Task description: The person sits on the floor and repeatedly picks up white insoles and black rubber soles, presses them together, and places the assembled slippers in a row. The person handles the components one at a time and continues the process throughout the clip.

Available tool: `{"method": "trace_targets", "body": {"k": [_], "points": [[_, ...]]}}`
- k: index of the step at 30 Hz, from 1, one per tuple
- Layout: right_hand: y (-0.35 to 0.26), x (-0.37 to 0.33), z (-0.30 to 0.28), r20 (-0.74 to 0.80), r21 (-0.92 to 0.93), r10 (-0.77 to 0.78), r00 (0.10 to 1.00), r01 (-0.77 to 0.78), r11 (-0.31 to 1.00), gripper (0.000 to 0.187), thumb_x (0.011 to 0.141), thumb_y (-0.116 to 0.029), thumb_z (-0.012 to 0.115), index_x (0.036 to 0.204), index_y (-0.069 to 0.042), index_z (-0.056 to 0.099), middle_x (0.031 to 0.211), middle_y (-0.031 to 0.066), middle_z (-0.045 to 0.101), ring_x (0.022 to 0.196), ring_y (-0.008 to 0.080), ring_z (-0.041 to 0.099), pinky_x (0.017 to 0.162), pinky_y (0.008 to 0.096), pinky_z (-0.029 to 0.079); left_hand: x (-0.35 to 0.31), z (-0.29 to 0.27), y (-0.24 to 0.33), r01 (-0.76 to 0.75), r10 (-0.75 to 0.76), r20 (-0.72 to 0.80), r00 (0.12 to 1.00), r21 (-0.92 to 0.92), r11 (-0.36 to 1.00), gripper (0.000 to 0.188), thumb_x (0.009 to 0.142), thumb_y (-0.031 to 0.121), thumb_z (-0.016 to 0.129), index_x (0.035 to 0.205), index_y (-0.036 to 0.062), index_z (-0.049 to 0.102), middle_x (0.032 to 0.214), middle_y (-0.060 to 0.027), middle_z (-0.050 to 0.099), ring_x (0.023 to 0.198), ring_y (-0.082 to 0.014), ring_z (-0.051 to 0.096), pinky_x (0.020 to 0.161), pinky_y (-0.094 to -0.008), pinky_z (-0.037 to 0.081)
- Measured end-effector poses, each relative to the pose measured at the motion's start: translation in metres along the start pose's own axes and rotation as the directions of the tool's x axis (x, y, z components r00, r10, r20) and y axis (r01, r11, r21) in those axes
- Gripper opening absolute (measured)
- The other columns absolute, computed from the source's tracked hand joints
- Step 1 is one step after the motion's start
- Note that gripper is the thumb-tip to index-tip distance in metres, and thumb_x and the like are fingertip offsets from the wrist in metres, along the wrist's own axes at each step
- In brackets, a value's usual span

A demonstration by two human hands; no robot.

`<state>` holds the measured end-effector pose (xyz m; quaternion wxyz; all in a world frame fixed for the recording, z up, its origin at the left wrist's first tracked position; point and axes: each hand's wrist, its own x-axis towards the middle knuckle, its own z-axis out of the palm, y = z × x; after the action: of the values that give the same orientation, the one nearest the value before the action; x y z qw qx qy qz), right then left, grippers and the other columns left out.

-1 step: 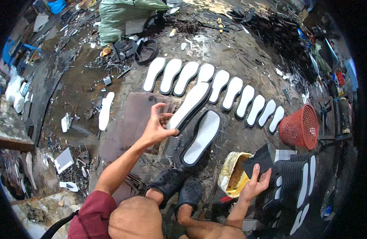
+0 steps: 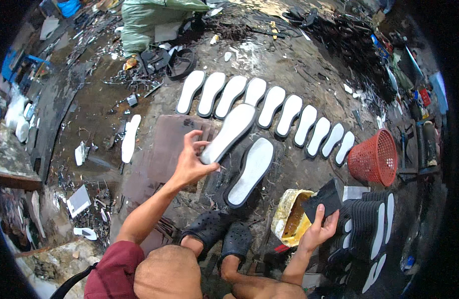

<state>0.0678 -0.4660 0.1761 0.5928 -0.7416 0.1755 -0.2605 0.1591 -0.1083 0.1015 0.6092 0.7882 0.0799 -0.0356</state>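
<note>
My left hand [image 2: 193, 160] grips the lower end of a white-topped shoe sole [image 2: 230, 133], thumb and fingers on its edges, held slantwise above the floor. Just right of it lies another white-topped sole [image 2: 251, 172] with a dark rim. My right hand [image 2: 321, 230] pinches a flat black piece [image 2: 325, 202], roughly square, by its lower edge. That piece overlaps the rim of a stained whitish tub [image 2: 280, 215] with yellow-brown stuff inside. Beyond the held sole, a curved row of several similar soles [image 2: 269, 108] lies on the floor.
A red plastic basket [image 2: 367, 158] stands at the right end of the row. Stacked soles [image 2: 368, 224] are beside my right hand. Flat brown sheets [image 2: 170, 144] lie left of the held sole. A pale green sack [image 2: 147, 25] stands at the back; scraps litter the floor.
The sole in my left hand has tilted, showing less of its dark side edge. My right hand keeps its hold on the black piece over the tub.
</note>
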Motion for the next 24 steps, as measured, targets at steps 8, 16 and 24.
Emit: {"method": "trace_targets", "body": {"k": [8,16,24], "points": [[0.007,-0.003,0.017,0.033,-0.027,-0.018,0.999,0.019,0.999,0.02,0.099,-0.002,0.065,0.118,0.005,0.063,0.112,0.0067,0.069,0.099,0.013,0.061,0.09,0.0275,0.047,-0.002,-0.015,-0.03,0.194,-0.283,0.11,0.953,0.495,0.847,0.137,0.066,0.025,0.086,0.164,0.0065,-0.007,0.112,-0.0337,0.068,0.108,-0.044,0.067,0.097,-0.0466,0.051],[-0.015,-0.017,0.057,0.215,0.337,0.076,0.974,-0.147,0.93,0.029,0.093,0.003,0.066,0.122,0.002,0.063,0.114,0.0061,0.069,0.101,0.0151,0.063,0.093,0.0306,0.048,-0.01,-0.04,-0.056,0.442,-0.372,0.243,0.896,-0.404,0.801,0.098,0.082,0.012,0.066,0.165,0.0054,0.014,0.113,-0.0129,0.071,0.093,-0.0189,0.069,0.078,-0.0362,0.052],[-0.025,-0.019,0.088,0.246,0.31,0.042,0.968,-0.12,0.943,0.032,0.094,0.0,0.067,0.125,-0.001,0.062,0.113,0.0034,0.067,0.098,0.0127,0.06,0.09,0.0284,0.046,0.0,-0.045,-0.059,0.208,-0.187,0.126,0.974,-0.821,0.531,0.071,0.078,0.012,0.056,0.147,0.0016,0.051,0.114,-0.0044,0.065,0.086,-0.013,0.059,0.076,-0.0257,0.048]]}}
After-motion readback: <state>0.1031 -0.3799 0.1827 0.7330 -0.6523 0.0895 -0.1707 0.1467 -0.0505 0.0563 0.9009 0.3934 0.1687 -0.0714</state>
